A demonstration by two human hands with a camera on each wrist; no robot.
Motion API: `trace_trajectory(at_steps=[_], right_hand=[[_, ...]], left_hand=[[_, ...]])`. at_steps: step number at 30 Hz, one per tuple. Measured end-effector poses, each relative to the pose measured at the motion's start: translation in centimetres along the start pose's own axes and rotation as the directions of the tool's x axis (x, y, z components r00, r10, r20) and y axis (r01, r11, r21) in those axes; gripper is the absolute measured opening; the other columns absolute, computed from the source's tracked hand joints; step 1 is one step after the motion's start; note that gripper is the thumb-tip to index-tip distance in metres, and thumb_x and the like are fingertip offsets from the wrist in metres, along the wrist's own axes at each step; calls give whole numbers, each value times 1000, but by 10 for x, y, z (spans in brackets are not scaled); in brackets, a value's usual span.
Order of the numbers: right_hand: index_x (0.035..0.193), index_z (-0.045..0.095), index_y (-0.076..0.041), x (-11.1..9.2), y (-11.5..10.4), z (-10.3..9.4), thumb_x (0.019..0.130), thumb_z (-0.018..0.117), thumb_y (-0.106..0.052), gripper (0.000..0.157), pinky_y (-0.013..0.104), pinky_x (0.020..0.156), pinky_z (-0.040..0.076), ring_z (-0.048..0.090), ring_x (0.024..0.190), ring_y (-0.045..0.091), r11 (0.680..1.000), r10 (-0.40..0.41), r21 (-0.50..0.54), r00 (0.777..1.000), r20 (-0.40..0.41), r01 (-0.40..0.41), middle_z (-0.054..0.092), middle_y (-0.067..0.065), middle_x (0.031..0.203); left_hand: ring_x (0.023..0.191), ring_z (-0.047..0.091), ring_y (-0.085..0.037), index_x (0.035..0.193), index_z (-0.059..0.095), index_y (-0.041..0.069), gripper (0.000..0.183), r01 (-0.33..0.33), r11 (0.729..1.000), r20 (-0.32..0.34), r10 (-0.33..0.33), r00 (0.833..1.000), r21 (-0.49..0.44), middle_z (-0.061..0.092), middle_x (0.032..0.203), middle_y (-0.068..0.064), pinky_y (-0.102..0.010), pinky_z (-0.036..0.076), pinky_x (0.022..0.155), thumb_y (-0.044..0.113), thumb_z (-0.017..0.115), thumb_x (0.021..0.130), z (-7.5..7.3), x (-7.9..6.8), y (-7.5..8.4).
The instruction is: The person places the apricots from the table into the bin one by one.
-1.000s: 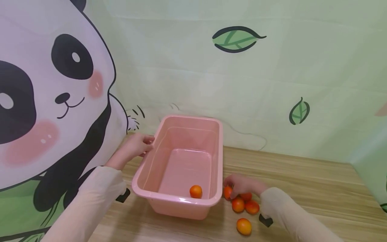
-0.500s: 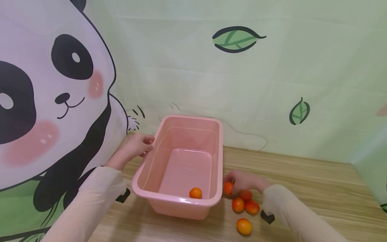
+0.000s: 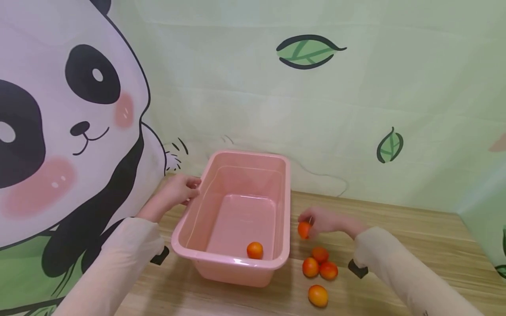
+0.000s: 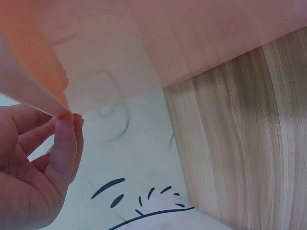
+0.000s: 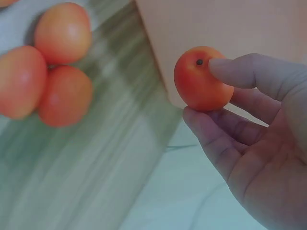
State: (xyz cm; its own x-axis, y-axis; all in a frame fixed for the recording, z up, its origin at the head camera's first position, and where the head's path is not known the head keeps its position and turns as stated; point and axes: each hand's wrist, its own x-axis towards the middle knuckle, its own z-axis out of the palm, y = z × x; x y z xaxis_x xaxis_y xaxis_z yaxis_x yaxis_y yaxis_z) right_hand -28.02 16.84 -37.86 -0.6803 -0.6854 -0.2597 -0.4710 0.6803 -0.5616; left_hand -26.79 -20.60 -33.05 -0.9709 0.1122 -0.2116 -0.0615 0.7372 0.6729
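Note:
My left hand pinches the left rim of a deep pink plastic basin between thumb and fingers. The left wrist view shows the hand at the edge of the basin wall. To the right of the basin, my right hand holds a small orange-red fruit by its fingertips. A dark stem spot marks this fruit in the right wrist view, where thumb and fingers grip it from opposite sides. Inside the basin, near its front wall, lies one orange fruit.
Three similar fruits sit clustered on the wooden table right of the basin. A yellower fruit lies nearer the front. Behind the table hangs a pale green cloth with a panda print.
My right hand has lifted one fruit away from the cluster, moving it back and slightly right. The left hand stays on the basin's rim.

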Motion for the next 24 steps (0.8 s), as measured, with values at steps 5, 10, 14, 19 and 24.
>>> trace_trajectory(at_steps=[5, 10, 14, 19, 24], right_hand=[[106, 61, -1, -6, -13, -16, 67, 61, 1, 39, 27, 68, 51, 56, 78, 17, 999, 46, -13, 999, -8, -46, 64, 6, 92], [104, 63, -3, -9, -21, -30, 68, 61, -2, 35, 23, 65, 49, 56, 75, 14, 994, 17, -110, 1000, -21, -20, 64, 3, 88], [106, 62, -3, -12, -30, -43, 69, 61, -3, 36, 23, 65, 49, 55, 76, 15, 991, 31, -128, 999, -33, -35, 64, 3, 89], [101, 64, -5, -12, -44, -57, 70, 60, -2, 32, 23, 62, 48, 54, 74, 15, 989, 29, -143, 999, -35, -33, 62, 0, 82], [106, 61, -3, -11, -60, -68, 71, 60, -1, 35, 25, 66, 49, 55, 77, 17, 992, 42, -120, 999, -21, -44, 62, 2, 84]], left_hand=[[90, 61, -21, 129, 43, 1, 43, -3, 1000, 0, 3, 1000, 7, 54, 120, -21, -30, 55, 68, 11, 49, 88, -1, -1, 1], [91, 61, -21, 130, 43, 1, 43, 3, 1000, 2, -3, 1000, 9, 53, 120, -20, -29, 55, 68, 11, 49, 88, -1, 0, 1], [90, 61, -21, 129, 43, 0, 42, 0, 1000, -3, 0, 1000, 12, 54, 119, -21, -29, 55, 68, 10, 49, 88, 0, 0, 0], [89, 62, -21, 129, 43, 1, 42, -2, 1000, -9, 2, 1000, 15, 54, 118, -21, -29, 55, 67, 10, 49, 88, 0, -1, 0], [88, 62, -21, 129, 43, 0, 42, 1, 1000, -10, 0, 1000, 15, 54, 119, -21, -29, 55, 67, 11, 50, 88, 0, 0, 0]])
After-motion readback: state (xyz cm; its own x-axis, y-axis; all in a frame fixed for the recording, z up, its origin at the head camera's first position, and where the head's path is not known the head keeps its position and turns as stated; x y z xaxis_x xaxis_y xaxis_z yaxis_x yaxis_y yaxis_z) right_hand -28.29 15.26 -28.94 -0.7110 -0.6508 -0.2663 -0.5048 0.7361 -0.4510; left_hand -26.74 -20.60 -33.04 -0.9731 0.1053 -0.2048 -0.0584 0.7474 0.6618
